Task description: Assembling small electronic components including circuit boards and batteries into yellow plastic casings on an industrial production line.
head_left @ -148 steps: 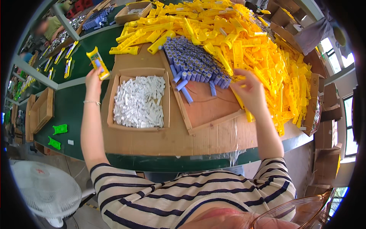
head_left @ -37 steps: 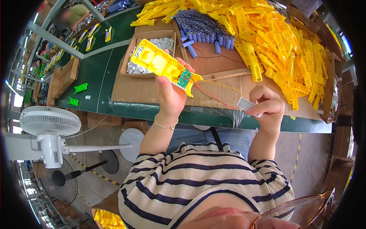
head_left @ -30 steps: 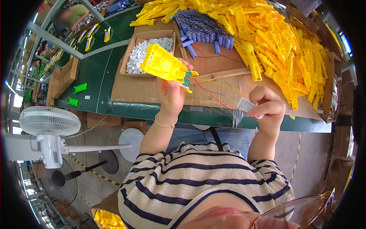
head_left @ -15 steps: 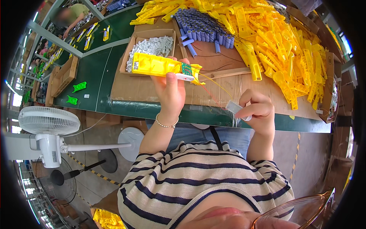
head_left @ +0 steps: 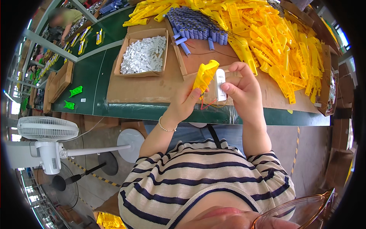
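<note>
My left hand (head_left: 183, 103) is closed round a yellow plastic housing (head_left: 206, 73), which it holds tilted up over the near part of the cardboard. Beside it, my right hand (head_left: 247, 91) pinches a flat white oblong part (head_left: 220, 84) with a rounded end and small dark print, between thumb and fingers. The white part stands nearly upright, close to the housing; whether they touch I cannot tell. Thin red wires (head_left: 207, 104) loop below, between both hands. The green circuit board is not visible from this side.
A cardboard box (head_left: 164, 58) of small white pieces stands at left. Behind my hands lie many blue-purple cylindrical cells (head_left: 196, 24) with dark wires. A heap of yellow housings (head_left: 274, 49) fills the right. Two green parts (head_left: 76, 91) and a white fan (head_left: 48, 128) are at far left.
My left hand has turned the yellow housing from lying level to upright and shifted right. My right hand has risen toward it, and the white part now shows its printed face.
</note>
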The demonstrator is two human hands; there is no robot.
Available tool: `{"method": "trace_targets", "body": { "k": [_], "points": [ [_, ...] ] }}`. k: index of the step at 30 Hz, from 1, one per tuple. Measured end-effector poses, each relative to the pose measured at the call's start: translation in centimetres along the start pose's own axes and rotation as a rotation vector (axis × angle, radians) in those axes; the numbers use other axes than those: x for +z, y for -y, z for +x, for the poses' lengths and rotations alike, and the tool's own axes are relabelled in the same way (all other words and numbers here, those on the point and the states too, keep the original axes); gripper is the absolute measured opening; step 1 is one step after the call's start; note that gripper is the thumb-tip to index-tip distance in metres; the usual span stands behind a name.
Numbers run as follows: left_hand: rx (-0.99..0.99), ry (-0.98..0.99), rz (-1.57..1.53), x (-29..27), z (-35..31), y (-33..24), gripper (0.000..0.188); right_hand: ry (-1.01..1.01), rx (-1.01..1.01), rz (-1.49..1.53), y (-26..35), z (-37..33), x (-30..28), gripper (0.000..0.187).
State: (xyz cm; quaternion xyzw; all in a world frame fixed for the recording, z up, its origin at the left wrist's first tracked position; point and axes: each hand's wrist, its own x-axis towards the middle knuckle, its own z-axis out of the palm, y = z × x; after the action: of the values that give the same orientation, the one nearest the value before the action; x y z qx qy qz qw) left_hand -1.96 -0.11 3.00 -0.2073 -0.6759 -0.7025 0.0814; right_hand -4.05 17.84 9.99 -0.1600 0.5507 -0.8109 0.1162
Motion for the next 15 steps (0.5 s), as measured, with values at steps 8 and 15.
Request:
{"method": "trace_targets", "body": {
  "k": [8,15],
  "points": [
    [0.023,0.049,0.154,0.0,0.3,-0.4,0.046,-0.078,0.092,0.063,-0.7,0.9,-0.8,0.016],
    [-0.151,0.108,0.129,-0.1,-0.3,-0.1,0.043,-0.028,-0.015,0.161,-0.8,0.4,-0.3,0.021]
  ]
}}
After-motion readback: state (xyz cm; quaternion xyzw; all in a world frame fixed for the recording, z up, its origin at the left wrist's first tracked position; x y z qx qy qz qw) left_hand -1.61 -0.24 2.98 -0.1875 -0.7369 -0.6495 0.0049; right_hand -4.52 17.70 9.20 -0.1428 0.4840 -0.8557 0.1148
